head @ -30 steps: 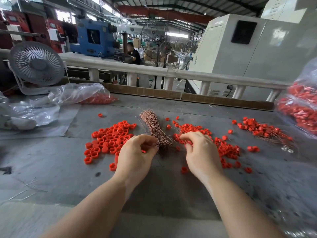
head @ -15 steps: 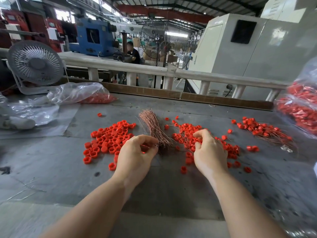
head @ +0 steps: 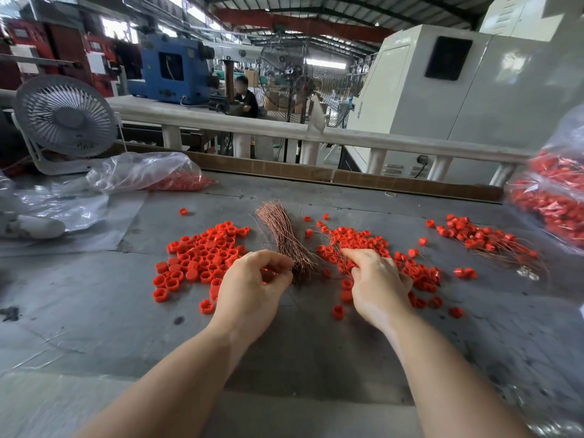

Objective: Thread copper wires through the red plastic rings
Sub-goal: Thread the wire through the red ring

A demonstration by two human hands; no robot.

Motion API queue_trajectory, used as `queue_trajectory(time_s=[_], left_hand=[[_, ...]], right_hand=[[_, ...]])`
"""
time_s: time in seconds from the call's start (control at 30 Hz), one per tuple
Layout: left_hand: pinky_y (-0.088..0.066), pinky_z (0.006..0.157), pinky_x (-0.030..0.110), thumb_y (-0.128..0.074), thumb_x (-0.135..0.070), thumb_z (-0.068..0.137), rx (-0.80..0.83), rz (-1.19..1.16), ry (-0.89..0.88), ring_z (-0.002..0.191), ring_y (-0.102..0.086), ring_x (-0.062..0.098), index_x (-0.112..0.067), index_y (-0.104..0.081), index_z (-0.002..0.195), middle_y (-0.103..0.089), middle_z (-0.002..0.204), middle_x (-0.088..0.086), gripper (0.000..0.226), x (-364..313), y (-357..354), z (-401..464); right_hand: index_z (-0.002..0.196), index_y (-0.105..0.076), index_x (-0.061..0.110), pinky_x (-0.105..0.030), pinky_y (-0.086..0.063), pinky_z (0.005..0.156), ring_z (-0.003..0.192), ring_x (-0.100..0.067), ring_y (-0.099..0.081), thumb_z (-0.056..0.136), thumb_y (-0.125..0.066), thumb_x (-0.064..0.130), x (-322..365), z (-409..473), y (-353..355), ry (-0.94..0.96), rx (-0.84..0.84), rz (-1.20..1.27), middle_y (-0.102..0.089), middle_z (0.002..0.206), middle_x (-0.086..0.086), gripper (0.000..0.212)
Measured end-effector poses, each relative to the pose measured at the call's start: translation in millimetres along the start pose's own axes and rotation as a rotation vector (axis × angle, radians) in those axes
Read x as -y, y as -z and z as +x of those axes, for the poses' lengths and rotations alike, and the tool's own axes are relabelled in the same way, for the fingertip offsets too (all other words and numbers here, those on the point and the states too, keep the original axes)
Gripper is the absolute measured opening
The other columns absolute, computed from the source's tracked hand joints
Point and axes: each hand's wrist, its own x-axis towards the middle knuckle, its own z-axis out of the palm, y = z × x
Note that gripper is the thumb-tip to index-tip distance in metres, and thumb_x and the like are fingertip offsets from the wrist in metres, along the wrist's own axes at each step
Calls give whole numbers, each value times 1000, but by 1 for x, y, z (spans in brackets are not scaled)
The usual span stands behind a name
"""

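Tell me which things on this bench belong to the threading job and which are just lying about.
Job:
- wire bundle
- loose rings, left pile
- ring pile under the right hand
- wired rings, far right
- left hand, fingers curled at the bundle's near end

Lying about:
- fan
- clear bag of rings, left
- full bags, right edge

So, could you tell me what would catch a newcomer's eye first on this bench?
The bright red plastic rings scattered in heaps across the grey table, with a fanned bundle of copper wires lying between the two nearest heaps. Next, the left hand curled at the bundle's near end and the right hand reaching into the right heap. A white desk fan stands at the far left.
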Motion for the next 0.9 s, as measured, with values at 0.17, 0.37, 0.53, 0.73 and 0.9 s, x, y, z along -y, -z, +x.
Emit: queue_trajectory(time_s=[0.17, 0.37, 0.53, 0.73, 0.9], left_hand=[[-50, 79, 28, -70, -7, 79, 9, -3, 4, 78, -61, 12, -25, -70, 82, -68, 85, -5, 19, -2, 0, -1], [-50, 80, 28, -70, -7, 80, 15, 9, 7, 78, -62, 12, -21, -72, 86, -68, 87, -3, 16, -3, 0, -1], [-49, 79, 26, -70, -7, 80, 8, 12, -2, 79, -61, 12, -22, -71, 84, -68, 87, -4, 16, -2, 0, -1], [-46, 68, 18, -70, -6, 79, -61, -46, 11, 66, -59, 7, -28, -68, 75, -68, 78, -6, 23, -3, 1, -1], [-45, 67, 18, -70, -5, 78, -42, -59, 3, 64, -57, 5, -31, -67, 74, -68, 78, -6, 26, -4, 1, -1]], right_hand=[[140, -37, 37, -42, -19, 101, 132, -16, -21, 92, -34, 0, 3, -3, 1, 9, 64, -126, -30, 148, 12, 60], [132, -45, 28, -40, -20, 100, 129, -17, -25, 85, -34, -5, 6, -4, 0, 15, 54, -181, -32, 145, 11, 59], [124, -53, 21, -38, -20, 97, 125, -18, -31, 86, -35, -7, 4, -3, 0, 6, -22, -102, -39, 140, 9, 51], [137, -38, 41, -40, -17, 100, 126, -16, -30, 89, -36, -2, 3, -3, -2, 35, -27, -62, -40, 138, 11, 64], [127, -47, 45, -42, -19, 100, 122, -16, -31, 91, -35, 3, 2, -4, -3, 59, 0, -165, -44, 132, 10, 56]])
